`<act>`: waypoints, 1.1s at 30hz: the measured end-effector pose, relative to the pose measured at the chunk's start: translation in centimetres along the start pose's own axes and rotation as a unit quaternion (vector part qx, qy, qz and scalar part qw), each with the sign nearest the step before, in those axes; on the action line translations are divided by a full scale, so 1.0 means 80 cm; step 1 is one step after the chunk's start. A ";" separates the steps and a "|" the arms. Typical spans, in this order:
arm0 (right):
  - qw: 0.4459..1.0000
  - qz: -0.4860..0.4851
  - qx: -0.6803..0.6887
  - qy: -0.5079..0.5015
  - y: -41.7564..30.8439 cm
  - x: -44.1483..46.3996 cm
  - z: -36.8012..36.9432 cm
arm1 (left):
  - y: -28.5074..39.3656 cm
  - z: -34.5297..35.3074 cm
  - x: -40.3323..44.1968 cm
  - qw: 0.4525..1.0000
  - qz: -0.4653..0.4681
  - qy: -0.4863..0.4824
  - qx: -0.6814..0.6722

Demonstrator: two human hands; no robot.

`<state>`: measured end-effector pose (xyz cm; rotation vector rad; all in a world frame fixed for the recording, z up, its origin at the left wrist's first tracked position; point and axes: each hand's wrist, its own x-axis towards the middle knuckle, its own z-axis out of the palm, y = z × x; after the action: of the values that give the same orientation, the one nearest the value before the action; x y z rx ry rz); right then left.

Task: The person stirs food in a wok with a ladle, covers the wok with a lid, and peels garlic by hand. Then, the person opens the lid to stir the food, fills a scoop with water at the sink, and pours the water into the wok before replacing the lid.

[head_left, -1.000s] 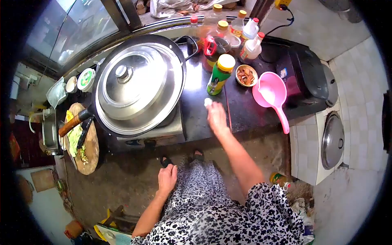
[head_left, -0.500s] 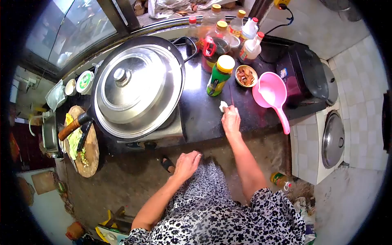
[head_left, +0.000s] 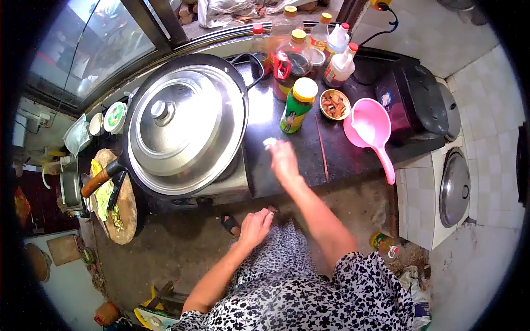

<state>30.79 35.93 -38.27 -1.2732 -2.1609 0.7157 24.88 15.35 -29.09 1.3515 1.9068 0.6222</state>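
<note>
My right hand [head_left: 285, 163] is over the black countertop [head_left: 262, 179], its fingers closed on a small white wad [head_left: 269, 143]. Whether the wad is paper or cloth I cannot tell. Just beyond it stands a green bottle with a yellow cap [head_left: 298, 106]. A thin reddish stick [head_left: 322, 149], perhaps a chopstick, lies to the right of the hand. My left hand [head_left: 255, 227] hovers before my body, off the counter's front edge, fingers curled in; anything inside them is hidden.
A lidded wok [head_left: 185, 121] sits on the stove at left, its handle over a cutting board [head_left: 128, 215] with a knife and chopped greens. To the right are a bowl of brown pieces [head_left: 334, 103], a pink ladle [head_left: 369, 124] and a black appliance [head_left: 411, 99]. Several bottles line the back.
My right hand has moved left across the counter with the white wad, uncovering more of the reddish stick. My left hand stays nearly in place.
</note>
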 end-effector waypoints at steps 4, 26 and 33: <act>0.972 -0.208 -0.026 -0.103 -0.024 -0.035 -0.024 | -0.007 -0.007 -0.002 1.000 -0.011 -0.013 0.001; 0.997 -0.058 -0.051 0.020 -0.002 -0.100 -0.049 | -0.042 -0.008 -0.034 0.998 -0.063 -0.016 -0.027; 0.994 -0.082 0.022 -0.074 -0.092 -0.161 -0.009 | -0.064 -0.036 -0.065 0.995 -0.092 -0.034 -0.014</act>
<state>32.13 21.53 -35.02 -1.0354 -2.3224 0.8058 20.66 8.80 -29.59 1.1490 1.9334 0.5031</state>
